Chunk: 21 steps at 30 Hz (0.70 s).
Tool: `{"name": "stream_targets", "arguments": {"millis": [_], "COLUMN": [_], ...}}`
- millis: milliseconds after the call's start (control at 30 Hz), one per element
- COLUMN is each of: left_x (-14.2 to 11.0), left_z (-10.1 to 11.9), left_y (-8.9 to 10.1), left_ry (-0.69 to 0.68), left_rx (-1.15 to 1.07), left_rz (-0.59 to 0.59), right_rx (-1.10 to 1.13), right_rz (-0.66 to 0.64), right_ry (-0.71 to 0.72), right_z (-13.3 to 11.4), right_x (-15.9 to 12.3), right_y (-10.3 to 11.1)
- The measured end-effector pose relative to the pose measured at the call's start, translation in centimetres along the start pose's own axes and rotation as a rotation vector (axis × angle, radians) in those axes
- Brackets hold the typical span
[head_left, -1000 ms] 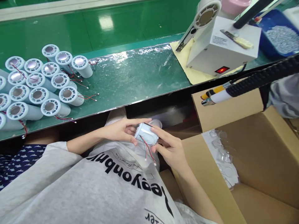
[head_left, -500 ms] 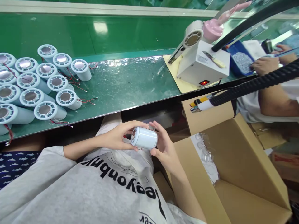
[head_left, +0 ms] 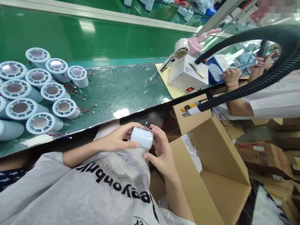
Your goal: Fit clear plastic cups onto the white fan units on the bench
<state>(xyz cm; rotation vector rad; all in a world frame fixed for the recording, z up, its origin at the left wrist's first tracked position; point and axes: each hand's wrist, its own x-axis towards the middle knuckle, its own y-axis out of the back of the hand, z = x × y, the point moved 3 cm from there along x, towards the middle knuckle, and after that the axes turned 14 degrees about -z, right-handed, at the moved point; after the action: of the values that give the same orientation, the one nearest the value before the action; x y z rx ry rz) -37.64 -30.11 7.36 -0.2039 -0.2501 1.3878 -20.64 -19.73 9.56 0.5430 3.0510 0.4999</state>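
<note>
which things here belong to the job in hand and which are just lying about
Apparently part of the job:
- light-blue plastic cylinder, gripped by the left hand, right hand open at its end
- similar light-blue cylinders on the green bench

Probably just lying about:
- pink rounded plastic object
- slim pale-handled knife on the white box-shaped device

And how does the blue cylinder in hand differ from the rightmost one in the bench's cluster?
The held cylinder lies sideways in the left grip; the rightmost cylinder stands on the green bench. The held cylinder shows mainly its smooth side; the rightmost cylinder shows its slotted rim and central disc. Both are pale blue.
</note>
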Motion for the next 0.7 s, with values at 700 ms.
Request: {"name": "stream_targets", "arguments": {"millis": [700], "left_x": [-1.3], "left_z": [1.8], "left_y": [0.1], "left_ry": [0.158], "left_rx": [0.352], "left_rz": [0.196], "right_rx": [-0.057], "right_rz": [-0.012], "right_ry": [-0.026], "right_z": [3.9], "right_x": [-1.5], "right_y": [5.4]}}
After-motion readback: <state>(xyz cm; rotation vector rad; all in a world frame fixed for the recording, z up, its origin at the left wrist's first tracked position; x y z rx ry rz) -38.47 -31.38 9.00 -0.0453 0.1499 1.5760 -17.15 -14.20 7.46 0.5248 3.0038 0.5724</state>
